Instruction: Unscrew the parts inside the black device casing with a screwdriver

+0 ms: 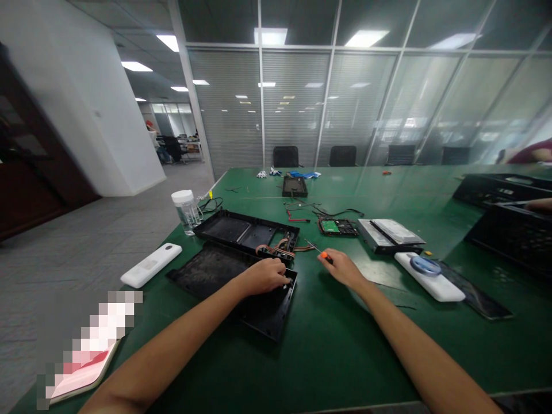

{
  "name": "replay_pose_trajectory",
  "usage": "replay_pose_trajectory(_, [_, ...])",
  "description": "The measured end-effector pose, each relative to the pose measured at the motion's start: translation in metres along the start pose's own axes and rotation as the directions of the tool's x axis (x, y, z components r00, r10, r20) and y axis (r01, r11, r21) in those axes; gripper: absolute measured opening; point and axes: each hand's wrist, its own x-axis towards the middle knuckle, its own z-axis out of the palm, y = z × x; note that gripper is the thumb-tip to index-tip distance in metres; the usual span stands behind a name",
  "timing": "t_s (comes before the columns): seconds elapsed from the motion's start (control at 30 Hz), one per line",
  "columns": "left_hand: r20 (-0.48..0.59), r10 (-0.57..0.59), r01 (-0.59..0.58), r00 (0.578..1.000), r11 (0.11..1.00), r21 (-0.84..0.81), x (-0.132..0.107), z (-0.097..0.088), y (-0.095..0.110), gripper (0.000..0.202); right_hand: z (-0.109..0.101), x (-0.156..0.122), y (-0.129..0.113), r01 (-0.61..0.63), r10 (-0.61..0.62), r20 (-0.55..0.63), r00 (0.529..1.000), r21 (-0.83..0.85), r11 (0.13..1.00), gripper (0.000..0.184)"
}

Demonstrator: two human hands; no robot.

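My right hand [340, 269] is closed around a screwdriver [324, 255] with an orange and black handle. Its thin metal shaft points up and left, just right of the opened black casing [230, 230]. Over the right part of a flat black cover [207, 267], my left hand [265, 276] is closed, fingers curled down. What its fingertips pinch is too small to make out. The cover lies in front of the casing. Striped ribbon wires [276, 248] come out of the casing's right end.
A lidded clear bottle [185, 213] stands at the table's left edge, near a white device [152, 264]. To the right are a green circuit board [331, 226], metal drives [388, 233] and a white power bank [431, 279]. Another person's hand [541, 204] touches a black case [513, 233] at far right.
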Motion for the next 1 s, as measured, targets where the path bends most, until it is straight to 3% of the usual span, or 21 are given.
replay_pose_trajectory(0.17, [-0.029,0.096,-0.093,0.995,0.99,0.106,0.001,0.007,0.0,0.014,-0.001,-0.001,-0.001,0.0,0.0,-0.008,1.0,-0.004,1.0,0.027])
replay_pose_trajectory(0.47, [-0.057,0.079,-0.074,0.995,0.994,0.085,0.002,0.005,0.004,0.017,0.003,-0.001,0.002,0.011,-0.011,-0.027,1.0,0.005,1.0,0.029])
replay_pose_trajectory(0.67, [-0.191,-0.016,-0.011,0.981,0.99,-0.141,0.002,0.008,0.004,0.015,0.001,-0.001,0.002,0.001,-0.001,-0.036,0.999,0.016,1.0,0.031])
replay_pose_trajectory(0.83, [-0.123,-0.114,0.093,0.986,0.982,-0.165,0.007,0.017,0.005,0.017,0.0,0.0,0.0,-0.005,0.005,-0.024,1.0,-0.002,1.0,0.031])
replay_pose_trajectory(1.0, [-0.118,-0.123,0.101,0.985,0.978,-0.182,0.01,0.018,0.006,0.017,0.002,0.0,0.001,-0.034,0.033,-0.054,0.998,-0.017,0.999,0.031])
